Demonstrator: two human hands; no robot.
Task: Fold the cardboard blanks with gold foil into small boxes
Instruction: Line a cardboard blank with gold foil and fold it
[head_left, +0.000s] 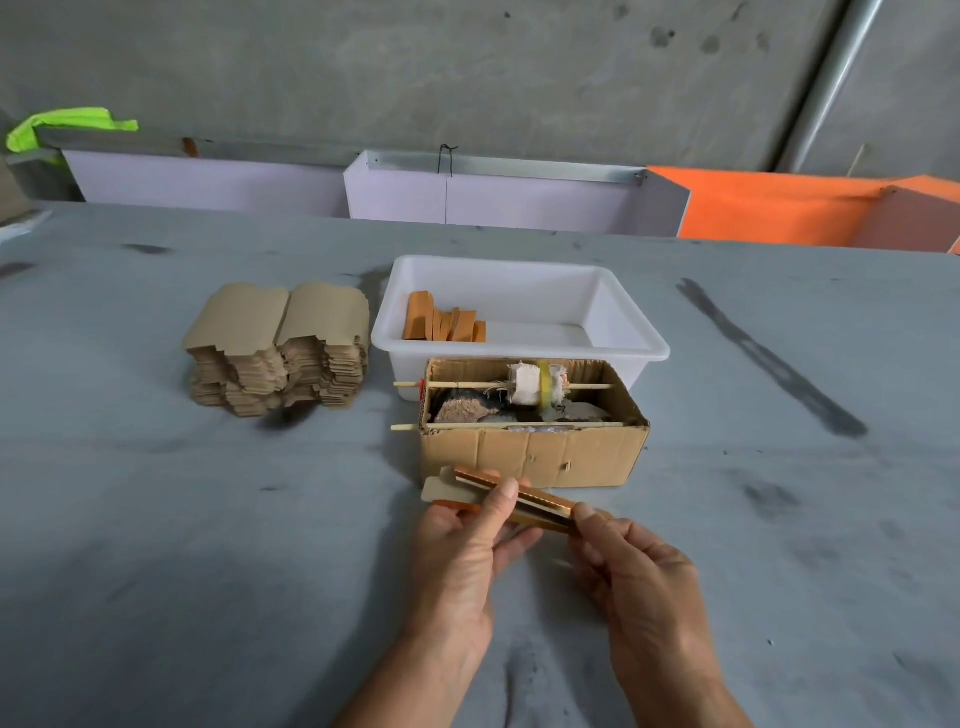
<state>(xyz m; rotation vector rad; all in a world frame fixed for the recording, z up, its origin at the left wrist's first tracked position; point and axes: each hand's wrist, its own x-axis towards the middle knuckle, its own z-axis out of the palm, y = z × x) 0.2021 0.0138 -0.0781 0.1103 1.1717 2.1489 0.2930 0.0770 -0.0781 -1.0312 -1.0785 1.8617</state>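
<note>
Showing the head view: both hands hold one partly folded cardboard blank (511, 501), its gold foil face catching light, just in front of the open cardboard box (535, 457) that serves as landmark. The left hand (462, 551) grips the blank from its left end, thumb laid across the top and fingers (519, 540) curled beneath; the right hand (634, 566) pinches the blank's right end between thumb and curled fingers. The blank is raised slightly off the grey desk (208, 519) and tilted, its plain brown tab projecting toward the left. Inside the cardboard box lie dark scraps, and two thin wooden sticks (498, 385) cross its opening, the rear one carrying a cloth-wrapped roll (535, 384). Touching the box's far side stands a white plastic tub (519, 312) holding a few orange folded boxes (441, 325) at its left end. Left of the box, well apart, sits a tall stack of flat brown blanks (278, 348). Beyond the tub, white and orange panels (519, 197) line the desk's far edge.
</note>
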